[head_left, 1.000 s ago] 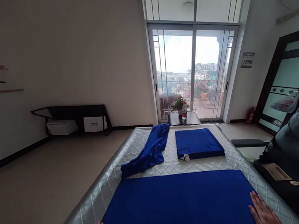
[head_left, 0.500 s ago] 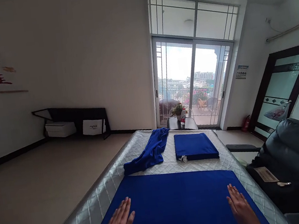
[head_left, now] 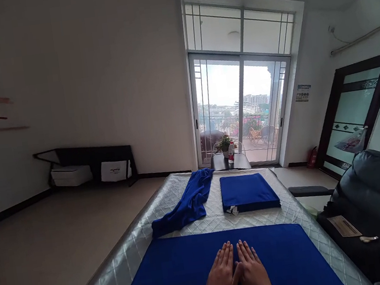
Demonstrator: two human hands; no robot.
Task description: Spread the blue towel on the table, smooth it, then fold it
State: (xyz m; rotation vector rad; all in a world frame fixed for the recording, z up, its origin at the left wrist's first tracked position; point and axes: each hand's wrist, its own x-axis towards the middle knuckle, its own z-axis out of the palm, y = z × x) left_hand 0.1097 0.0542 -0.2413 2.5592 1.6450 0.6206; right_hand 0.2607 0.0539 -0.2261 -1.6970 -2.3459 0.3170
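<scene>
A blue cloth [head_left: 172,271] is spread smooth over the near part of a mattress [head_left: 117,259] with a pale quilted surface. My left hand [head_left: 221,269] lies flat on the middle of this cloth, fingers stretched forward. Right beside it my right hand [head_left: 251,267] rests palm down, also flat, and the thumbs meet or overlap. Neither hand holds anything. Beyond the spread cloth sits a folded stack of blue cloth [head_left: 247,191] with small white tags at its front edge. A crumpled blue cloth [head_left: 187,206] lies to the left of the stack.
Behind the mattress stands a small dark table [head_left: 219,163] with a potted plant [head_left: 224,143] and a bottle [head_left: 231,152]. A black leather chair [head_left: 374,188] is at the right, with a brown card [head_left: 344,226] on it. Sliding glass doors [head_left: 222,96] are at the back.
Both hands have moved inward from the left and right sides of the spread cloth and now lie together at its middle. The view has shifted slightly.
</scene>
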